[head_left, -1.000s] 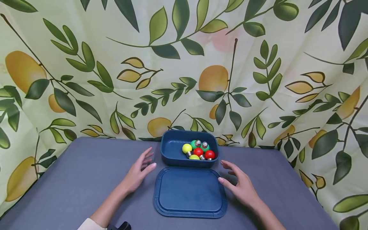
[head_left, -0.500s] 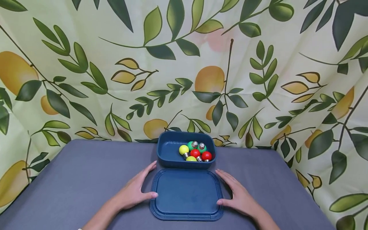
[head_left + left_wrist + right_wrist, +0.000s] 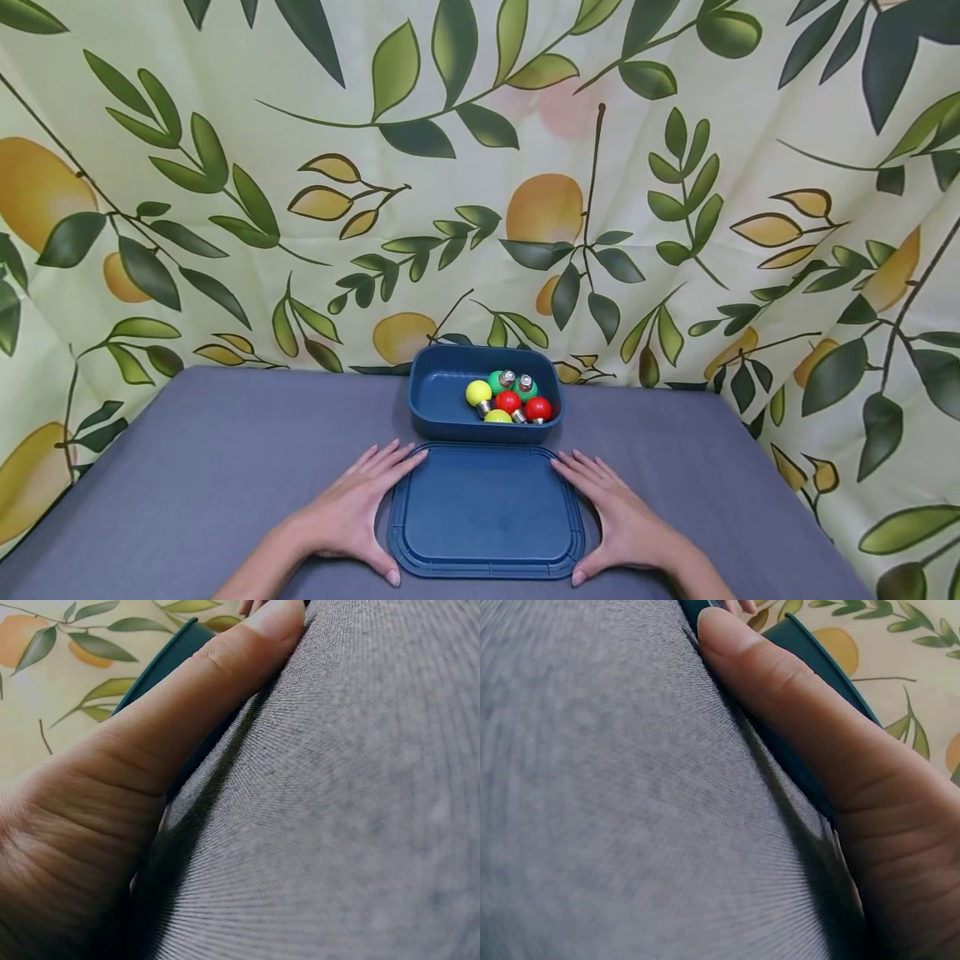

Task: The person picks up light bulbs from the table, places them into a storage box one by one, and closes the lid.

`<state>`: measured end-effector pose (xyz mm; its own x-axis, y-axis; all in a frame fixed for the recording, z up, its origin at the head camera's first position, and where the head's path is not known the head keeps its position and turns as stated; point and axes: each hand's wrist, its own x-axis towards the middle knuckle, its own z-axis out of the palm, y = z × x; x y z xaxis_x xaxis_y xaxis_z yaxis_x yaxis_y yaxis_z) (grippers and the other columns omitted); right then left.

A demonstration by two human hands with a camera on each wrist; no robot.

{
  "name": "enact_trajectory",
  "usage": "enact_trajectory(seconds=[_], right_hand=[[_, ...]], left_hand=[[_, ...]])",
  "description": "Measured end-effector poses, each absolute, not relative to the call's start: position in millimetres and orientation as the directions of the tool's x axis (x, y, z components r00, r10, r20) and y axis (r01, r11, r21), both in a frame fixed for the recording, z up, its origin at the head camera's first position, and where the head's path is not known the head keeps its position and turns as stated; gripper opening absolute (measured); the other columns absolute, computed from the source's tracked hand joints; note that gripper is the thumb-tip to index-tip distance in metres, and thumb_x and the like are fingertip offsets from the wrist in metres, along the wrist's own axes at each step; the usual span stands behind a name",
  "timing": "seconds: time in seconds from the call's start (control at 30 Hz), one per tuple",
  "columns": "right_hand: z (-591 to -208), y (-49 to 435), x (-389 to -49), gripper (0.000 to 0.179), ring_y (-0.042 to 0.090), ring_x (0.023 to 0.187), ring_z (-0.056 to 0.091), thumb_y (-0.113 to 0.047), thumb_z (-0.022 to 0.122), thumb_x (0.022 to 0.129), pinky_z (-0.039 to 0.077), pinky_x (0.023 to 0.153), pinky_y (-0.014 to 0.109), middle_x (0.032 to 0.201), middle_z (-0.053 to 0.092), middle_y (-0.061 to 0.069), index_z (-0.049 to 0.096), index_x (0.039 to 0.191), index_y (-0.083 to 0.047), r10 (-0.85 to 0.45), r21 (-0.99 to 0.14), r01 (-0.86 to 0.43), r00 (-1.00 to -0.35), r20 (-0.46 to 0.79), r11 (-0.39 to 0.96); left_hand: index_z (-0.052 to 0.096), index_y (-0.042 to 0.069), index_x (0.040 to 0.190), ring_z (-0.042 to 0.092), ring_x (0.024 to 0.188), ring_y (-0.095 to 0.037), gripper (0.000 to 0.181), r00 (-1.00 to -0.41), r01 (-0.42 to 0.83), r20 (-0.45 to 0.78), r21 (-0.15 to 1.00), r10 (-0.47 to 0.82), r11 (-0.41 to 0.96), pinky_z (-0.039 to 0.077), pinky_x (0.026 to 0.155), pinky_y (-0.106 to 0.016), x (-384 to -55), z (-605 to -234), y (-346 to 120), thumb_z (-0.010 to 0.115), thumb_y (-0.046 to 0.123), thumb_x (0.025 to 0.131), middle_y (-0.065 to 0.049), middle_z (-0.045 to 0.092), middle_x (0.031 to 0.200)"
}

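Observation:
In the head view a flat dark blue lid (image 3: 487, 504) with a raised rim lies on the table. My left hand (image 3: 348, 508) is at its left side, with straight fingers at the far left corner and the thumb by the near left corner. Mirroring it, my right hand (image 3: 626, 517) spans the lid's right side, thumb by the near right corner. Behind the lid stands a dark blue box (image 3: 442, 396) without a cover. Several small bulbs lie in its right half, among them a yellow bulb (image 3: 478, 392), a red bulb (image 3: 537, 408) and a green bulb (image 3: 526, 387).
A grey cloth (image 3: 225, 467) covers the table. Just behind the box hangs a pale curtain (image 3: 465, 183) printed with leaves and fruit, which also closes off both sides. Both wrist views show mostly a thumb and the grey cloth.
Both hands have come down and nearer, from above and beside the lid to its left and right edges. Their thumbs have spread toward the near corners. The lid and box have stayed put.

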<state>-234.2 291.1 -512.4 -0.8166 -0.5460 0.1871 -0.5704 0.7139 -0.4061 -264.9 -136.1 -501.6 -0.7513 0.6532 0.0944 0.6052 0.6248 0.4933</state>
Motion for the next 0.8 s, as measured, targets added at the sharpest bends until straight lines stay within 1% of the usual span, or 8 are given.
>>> enact_trajectory(seconds=[0.17, 0.3, 0.4, 0.43, 0.5, 0.57, 0.67, 0.8], right_hand=[[-514.4, 290.7, -233.9, 0.120, 0.044, 0.145, 0.038, -0.082, 0.076, 0.060, -0.012, 0.116, 0.003, 0.161, 0.043, 0.006, 0.037, 0.158, -0.025, -0.547, -0.382, -0.590, -0.806, 0.227, 0.711], [-515.5, 291.1, -232.5, 0.118, 0.042, 0.143, 0.042, -0.080, 0.077, 0.062, -0.008, 0.117, 0.004, 0.158, 0.046, 0.008, 0.039, 0.157, -0.021, -0.549, -0.400, -0.611, -0.791, 0.271, 0.683], [-515.0, 291.0, -231.0, 0.115, 0.031, 0.146, 0.043, -0.077, 0.077, 0.066, -0.003, 0.117, 0.004, 0.159, 0.045, 0.008, 0.038, 0.157, -0.020, -0.544, -0.452, -0.614, -0.787, 0.290, 0.647], [-514.8, 290.8, -230.2, 0.113, 0.026, 0.147, 0.042, -0.077, 0.075, 0.068, 0.002, 0.118, 0.005, 0.159, 0.045, 0.008, 0.037, 0.158, -0.020, -0.538, -0.475, -0.610, -0.789, 0.296, 0.634], [-513.7, 290.3, -228.4, 0.106, 0.015, 0.146, 0.042, -0.073, 0.073, 0.075, 0.017, 0.120, 0.013, 0.160, 0.044, 0.007, 0.036, 0.158, -0.018, -0.517, -0.550, -0.591, -0.800, 0.305, 0.590], [-512.6, 289.1, -226.8, 0.097, 0.006, 0.145, 0.040, -0.070, 0.068, 0.083, 0.028, 0.118, 0.020, 0.161, 0.042, 0.005, 0.035, 0.159, -0.018, -0.484, -0.636, -0.554, -0.820, 0.305, 0.537], [-510.9, 285.9, -225.4, 0.086, 0.003, 0.143, 0.041, -0.065, 0.058, 0.092, 0.039, 0.111, 0.025, 0.161, 0.042, 0.008, 0.035, 0.159, -0.015, -0.434, -0.726, -0.512, -0.842, 0.320, 0.459], [-510.6, 279.9, -222.8, 0.081, 0.003, 0.142, 0.042, -0.065, 0.043, 0.100, 0.037, 0.111, 0.018, 0.158, 0.043, 0.019, 0.034, 0.158, -0.009, -0.386, -0.750, -0.524, -0.841, 0.379, 0.404]], left_hand=[[0.032, 0.028, 0.159, 0.033, 0.151, -0.041, 0.132, -0.768, 0.598, 0.122, 0.488, 0.628, 0.636, 0.022, 0.118, -0.070, -262.9, -502.5, -135.6, 0.079, 0.086, 0.050, -0.008, 0.039, 0.162], [0.032, 0.029, 0.159, 0.035, 0.151, -0.037, 0.132, -0.780, 0.581, 0.134, 0.516, 0.611, 0.629, 0.022, 0.119, -0.070, -261.2, -502.8, -135.7, 0.082, 0.082, 0.050, -0.003, 0.042, 0.161], [0.030, 0.030, 0.160, 0.034, 0.152, -0.037, 0.133, -0.791, 0.557, 0.128, 0.557, 0.599, 0.616, 0.022, 0.117, -0.072, -259.9, -501.9, -137.4, 0.086, 0.077, 0.049, -0.002, 0.042, 0.161], [0.028, 0.030, 0.161, 0.033, 0.151, -0.039, 0.134, -0.794, 0.544, 0.122, 0.581, 0.596, 0.606, 0.022, 0.117, -0.073, -259.5, -501.2, -138.0, 0.088, 0.074, 0.050, -0.003, 0.041, 0.162], [0.025, 0.030, 0.162, 0.029, 0.151, -0.047, 0.134, -0.799, 0.512, 0.106, 0.636, 0.591, 0.577, 0.023, 0.113, -0.077, -258.9, -499.1, -139.6, 0.091, 0.069, 0.052, -0.005, 0.038, 0.163], [0.022, 0.031, 0.163, 0.023, 0.149, -0.055, 0.131, -0.806, 0.463, 0.082, 0.705, 0.586, 0.538, 0.024, 0.108, -0.081, -257.7, -496.2, -140.5, 0.092, 0.063, 0.056, -0.007, 0.035, 0.164], [0.018, 0.031, 0.163, 0.021, 0.148, -0.058, 0.118, -0.806, 0.398, 0.063, 0.793, 0.588, 0.461, 0.025, 0.105, -0.082, -255.1, -491.5, -138.9, 0.086, 0.059, 0.071, -0.010, 0.032, 0.165], [0.015, 0.026, 0.164, 0.027, 0.149, -0.048, 0.101, -0.796, 0.383, 0.099, 0.846, 0.598, 0.370, 0.025, 0.110, -0.077, -250.9, -488.4, -130.0, 0.071, 0.058, 0.087, -0.014, 0.027, 0.166]])
